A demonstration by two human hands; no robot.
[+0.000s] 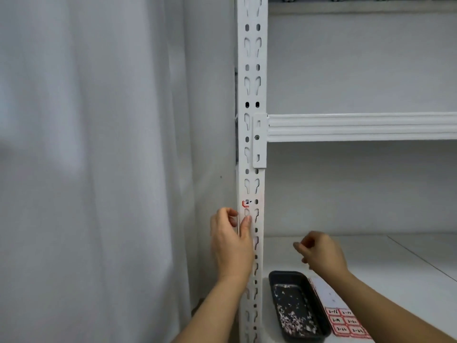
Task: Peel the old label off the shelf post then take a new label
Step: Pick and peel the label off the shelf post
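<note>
A white slotted shelf post runs up the middle of the head view. A small red-and-white remnant of the old label clings to it below the shelf bracket. My left hand grips the post just under that remnant, thumb on the front face and fingers round the left edge. My right hand hovers over the lower shelf, its fingertips pinched together; whether a scrap is between them I cannot tell. A sheet of new red-bordered labels lies on the shelf at the bottom right.
A black tray holding several torn label scraps sits on the lower shelf beside the label sheet. A white shelf beam crosses above. A pale curtain hangs left of the post.
</note>
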